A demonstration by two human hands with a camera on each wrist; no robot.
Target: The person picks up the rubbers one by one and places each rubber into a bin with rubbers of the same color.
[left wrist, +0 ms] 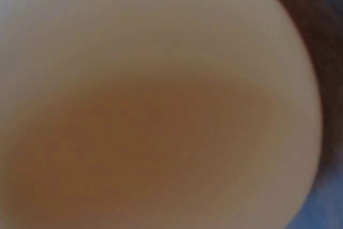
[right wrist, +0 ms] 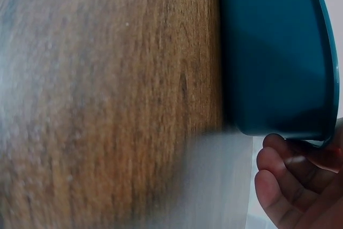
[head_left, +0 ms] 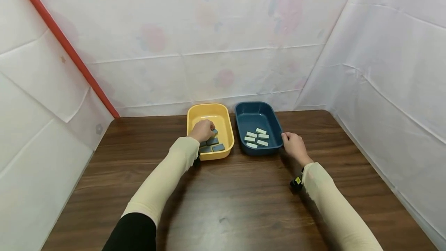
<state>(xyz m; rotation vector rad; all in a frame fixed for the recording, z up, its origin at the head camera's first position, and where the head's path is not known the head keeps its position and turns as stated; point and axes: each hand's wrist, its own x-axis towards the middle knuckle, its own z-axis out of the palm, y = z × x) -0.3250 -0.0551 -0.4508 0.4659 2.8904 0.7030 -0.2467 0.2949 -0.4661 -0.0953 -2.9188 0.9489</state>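
Observation:
In the head view, my left hand [head_left: 203, 130] reaches into the yellow tray [head_left: 228, 127] with fingers curled down, and its fingertips pinch a small grey-blue tile [head_left: 215, 131]. Several more grey-blue tiles [head_left: 218, 147] lie in that tray beneath the hand and wrist. My right hand [head_left: 294, 147] holds the right rim of the dark blue tray [head_left: 256, 119], its fingers bent at the tray's outer wall in the right wrist view. Several pale tiles [head_left: 263, 143] lie in the front half of the blue tray. A blurred yellow surface close to the lens fills most of the left wrist view.
Both trays stand side by side on a dark wooden table [head_left: 237, 204], near its back edge. White sheeting [head_left: 223, 49] hangs behind and on both sides. A red strip [head_left: 66, 43] runs down the left back corner.

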